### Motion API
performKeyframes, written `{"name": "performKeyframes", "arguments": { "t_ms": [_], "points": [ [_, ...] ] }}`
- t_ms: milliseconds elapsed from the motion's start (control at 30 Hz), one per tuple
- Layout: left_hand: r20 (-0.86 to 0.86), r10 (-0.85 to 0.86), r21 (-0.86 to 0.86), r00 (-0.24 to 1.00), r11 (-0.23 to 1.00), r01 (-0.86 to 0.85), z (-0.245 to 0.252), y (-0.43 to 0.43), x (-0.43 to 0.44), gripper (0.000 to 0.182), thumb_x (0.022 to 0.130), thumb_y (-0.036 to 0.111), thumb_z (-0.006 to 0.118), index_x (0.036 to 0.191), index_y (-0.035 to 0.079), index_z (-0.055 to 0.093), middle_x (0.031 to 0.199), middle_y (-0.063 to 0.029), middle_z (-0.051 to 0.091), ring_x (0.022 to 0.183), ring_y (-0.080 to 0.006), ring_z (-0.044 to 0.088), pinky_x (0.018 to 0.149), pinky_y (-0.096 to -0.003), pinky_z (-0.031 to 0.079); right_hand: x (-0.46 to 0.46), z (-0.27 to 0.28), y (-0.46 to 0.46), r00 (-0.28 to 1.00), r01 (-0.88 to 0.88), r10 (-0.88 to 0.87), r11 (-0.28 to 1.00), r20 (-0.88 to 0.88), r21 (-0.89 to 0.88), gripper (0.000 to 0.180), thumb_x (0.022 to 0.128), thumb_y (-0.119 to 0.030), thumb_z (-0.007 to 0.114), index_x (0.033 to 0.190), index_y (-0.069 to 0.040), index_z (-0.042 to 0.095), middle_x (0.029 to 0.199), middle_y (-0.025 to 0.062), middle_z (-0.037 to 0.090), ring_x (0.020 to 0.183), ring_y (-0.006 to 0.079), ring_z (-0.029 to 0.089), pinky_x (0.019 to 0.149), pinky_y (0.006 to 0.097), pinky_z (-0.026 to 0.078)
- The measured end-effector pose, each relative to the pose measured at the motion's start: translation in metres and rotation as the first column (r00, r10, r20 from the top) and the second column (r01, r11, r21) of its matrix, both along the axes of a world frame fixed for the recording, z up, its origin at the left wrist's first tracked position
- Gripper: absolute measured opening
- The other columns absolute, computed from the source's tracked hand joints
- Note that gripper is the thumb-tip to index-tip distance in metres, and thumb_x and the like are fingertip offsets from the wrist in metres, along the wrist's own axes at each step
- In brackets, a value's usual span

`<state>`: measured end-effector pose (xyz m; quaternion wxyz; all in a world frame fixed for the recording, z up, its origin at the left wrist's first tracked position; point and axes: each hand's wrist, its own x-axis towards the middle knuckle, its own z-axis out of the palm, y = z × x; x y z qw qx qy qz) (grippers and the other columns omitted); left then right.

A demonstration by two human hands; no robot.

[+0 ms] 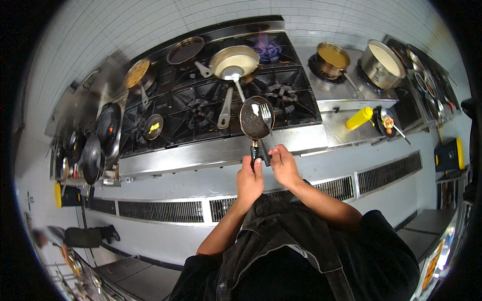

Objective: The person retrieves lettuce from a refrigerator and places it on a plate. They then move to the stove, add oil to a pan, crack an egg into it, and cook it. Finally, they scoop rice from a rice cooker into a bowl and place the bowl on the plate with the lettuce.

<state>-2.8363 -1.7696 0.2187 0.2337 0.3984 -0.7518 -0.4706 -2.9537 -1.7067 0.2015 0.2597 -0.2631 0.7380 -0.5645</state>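
My left hand [250, 181] grips the black handle of a small dark frying pan [253, 122], tilted up over the stove's front edge. My right hand [285, 167] holds a metal fork [266, 114] by its handle, tines over the right side of the pan. A small white patch shows near the fork's tines. Behind the pan, a steel ladle [232, 72] rests in a wide saucepan [241, 54] of pale, creamy liquid. A second dark handle [264, 154] shows between my hands; what it belongs to is hidden.
Blue flame [268, 50] burns on the rear right burner of the stove [196, 105]. A little pan with yellow food [154, 127] sits at front left. At right stand a brown-liquid saucepan [333, 56], a stockpot [382, 66] and a yellow squeeze bottle [359, 118]. Another person [77, 237] is at lower left.
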Motion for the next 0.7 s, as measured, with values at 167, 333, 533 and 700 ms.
{"name": "performKeyframes", "arguments": {
  "t_ms": [167,333,533,700],
  "points": [
    [-0.044,-0.105,-0.064,0.994,0.993,0.102,0.002,0.005,-0.023,0.023,0.102,0.026,0.051,0.102,0.004,0.048,0.072,-0.0232,0.063,0.068,-0.0471,0.062,0.057,-0.0519,0.045,-0.026,-0.017,0.02,0.985,0.0,0.019,0.995,0.174,-0.104,0.023,0.105,-0.024,0.043,0.094,-0.007,0.055,0.063,0.0,0.048,0.055,0.0088,0.043,0.051,0.0268,0.036],
    [-0.008,-0.187,-0.056,0.982,0.981,0.186,0.004,0.011,-0.042,0.023,0.101,0.027,0.052,0.102,0.004,0.049,0.07,-0.021,0.062,0.066,-0.0445,0.063,0.058,-0.0493,0.046,-0.052,-0.008,0.048,0.994,0.047,-0.042,0.998,0.104,-0.048,0.027,0.104,-0.025,0.044,0.092,-0.005,0.056,0.064,0.0029,0.051,0.06,0.0119,0.05,0.057,0.0306,0.042],
    [-0.02,-0.268,0.056,0.963,0.962,0.269,0.0,0.019,-0.064,0.025,0.102,0.029,0.051,0.102,0.004,0.051,0.069,-0.0159,0.063,0.066,-0.0374,0.064,0.06,-0.0445,0.048,-0.07,0.003,0.067,0.977,0.196,-0.186,0.975,-0.101,0.103,0.026,0.104,-0.025,0.045,0.093,-0.004,0.057,0.068,0.0137,0.057,0.063,0.0248,0.058,0.061,0.0376,0.046],
    [0.016,-0.363,0.077,0.932,0.929,0.361,-0.001,0.004,-0.08,0.028,0.101,0.033,0.052,0.1,0.005,0.053,0.07,-0.013,0.064,0.065,-0.03,0.064,0.062,-0.0411,0.048,-0.094,0.012,0.097,0.959,0.124,-0.083,0.983,-0.272,0.137,0.022,0.103,-0.024,0.045,0.1,-0.006,0.058,0.078,0.0177,0.063,0.073,0.0348,0.063,0.068,0.0411,0.049]
  ]
}}
